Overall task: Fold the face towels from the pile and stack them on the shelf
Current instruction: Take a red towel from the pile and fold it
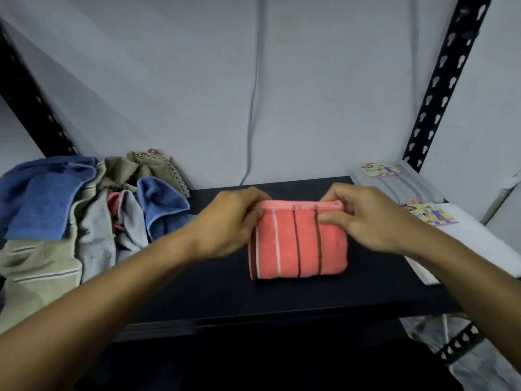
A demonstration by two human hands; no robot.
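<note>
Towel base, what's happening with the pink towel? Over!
Left hand and right hand pinch pink striped towel's far edge. Towel folded, on black shelf. Nothing blocking. Over.

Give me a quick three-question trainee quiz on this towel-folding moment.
1. True or false: both hands grip the pink towel's far edge.
2. The unfolded pile lies: A) left of the pink towel, B) right of it, C) on top of it.
3. What colour are the two folded towels on the right?

Key:
1. True: left hand and right hand pinch the pink towel.
2. A: the pile is left.
3. Grey towel behind, white towel in front.
</note>
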